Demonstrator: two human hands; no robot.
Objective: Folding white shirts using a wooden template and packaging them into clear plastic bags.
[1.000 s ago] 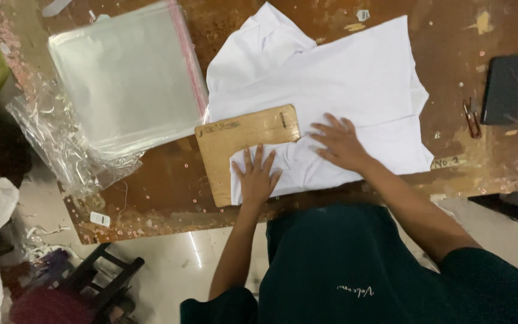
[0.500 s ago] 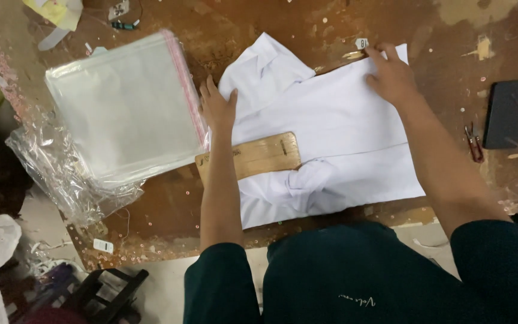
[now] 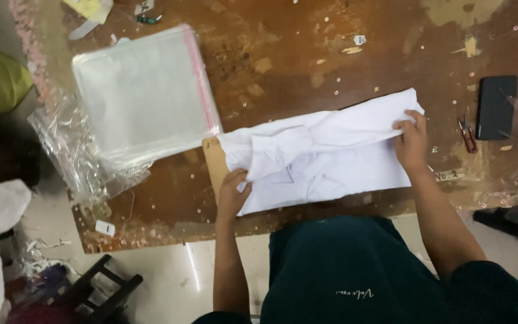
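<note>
I see the white garment (image 3: pixel 325 153) lying folded into a long band across the near edge of the counter (image 3: pixel 307 54), its upper flap doubled over toward me so the cloth bunches in soft creases along the middle. My left hand (image 3: pixel 232 193) sits at the garment's near-left end with its fingers (image 3: pixel 239 176) curled shut on the folded edge of the cloth, thumb tucked under the layer. My right hand (image 3: pixel 412 142) is at the far-right end, fingers closed on the corner of the upper flap, pinching it against the layer below. Under the left end of the garment a flat wooden folding board (image 3: pixel 214 165) pokes out, only its left strip showing (the rest is covered by cloth). Toward the left edge of the counter, well apart from the garment, lies a stack of clear plastic bags (image 3: pixel 142 93) with a pink strip along its right side, and loose crumpled clear plastic (image 3: pixel 73 156) spills from beneath it over the near-left corner. Near the right edge, a dark phone (image 3: pixel 495 107) lies flat, with a small pair of red-handled snips (image 3: pixel 467 133) just beside it on its left. The counter is worn brown wood, dotted with pale flecks and scraps of paper. At the far-left corner there is a yellow paper scrap (image 3: pixel 85 7).
</note>
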